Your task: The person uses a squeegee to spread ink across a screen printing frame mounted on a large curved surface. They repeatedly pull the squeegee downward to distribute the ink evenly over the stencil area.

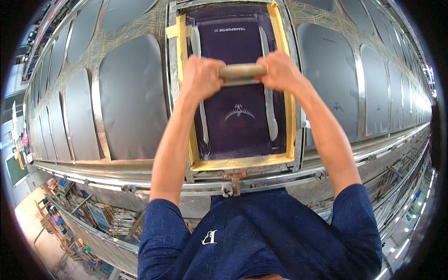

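My left hand (201, 78) and my right hand (283, 70) are closed around the two ends of a squeegee (242, 71) with a pale wooden handle. The squeegee lies crosswise over the upper half of a screen printing frame (291, 158). Dark purple mesh (238, 135) fills the frame and bears a small pale winged emblem (239, 112) and a line of lettering. Streaks of light grey ink (271, 123) run along both sides of the mesh. Yellow tape (242, 162) borders it. The squeegee's blade edge is hidden.
Dark grey panels (133, 102) lie in rows on the long table left of the frame. More panels (329, 84) lie on the right, some with the emblem. A metal rail (275, 181) with a rusty clamp (235, 182) runs along the near edge. Below are shelves of stacked frames (105, 214).
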`<state>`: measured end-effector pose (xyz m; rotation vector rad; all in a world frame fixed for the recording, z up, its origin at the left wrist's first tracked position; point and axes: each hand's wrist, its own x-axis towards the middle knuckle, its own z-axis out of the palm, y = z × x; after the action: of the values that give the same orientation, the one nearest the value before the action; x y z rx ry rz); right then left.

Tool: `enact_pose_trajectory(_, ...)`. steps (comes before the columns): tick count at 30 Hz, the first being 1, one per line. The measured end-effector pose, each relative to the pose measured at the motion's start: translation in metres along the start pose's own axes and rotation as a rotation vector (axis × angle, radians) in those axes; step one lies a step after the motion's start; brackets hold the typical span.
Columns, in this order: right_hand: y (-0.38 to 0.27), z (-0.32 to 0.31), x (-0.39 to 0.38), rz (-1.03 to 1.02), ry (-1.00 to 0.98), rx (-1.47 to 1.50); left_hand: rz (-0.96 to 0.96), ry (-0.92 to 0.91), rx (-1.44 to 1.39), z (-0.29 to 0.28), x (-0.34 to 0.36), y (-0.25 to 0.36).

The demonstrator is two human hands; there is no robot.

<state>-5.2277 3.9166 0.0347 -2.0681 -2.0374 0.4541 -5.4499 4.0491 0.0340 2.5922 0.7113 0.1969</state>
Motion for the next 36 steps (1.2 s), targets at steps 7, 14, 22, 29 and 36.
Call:
enact_pose_trajectory(7,-0.082,0.043,-0.148,-0.011,0.003,0.104,0.008,-0.011,-0.035,0.03,-0.158,0.073)
enact_pose_trajectory(14,-0.042,0.013,-0.075,0.03,-0.069,-0.009,0.071,-0.011,0.063,0.008,-0.075,0.036)
enact_pose_trajectory(22,0.089,-0.047,0.132,0.039,0.049,0.03,0.06,0.019,0.154,-0.031,0.157,-0.061)
enact_pose_trajectory(29,0.122,-0.049,0.18,0.08,0.007,0.112,-0.009,-0.02,0.099,-0.03,0.21,-0.086)
enact_pose_trajectory(36,0.096,-0.044,0.152,0.055,-0.019,0.073,0.047,0.076,0.17,-0.022,0.169,-0.07)
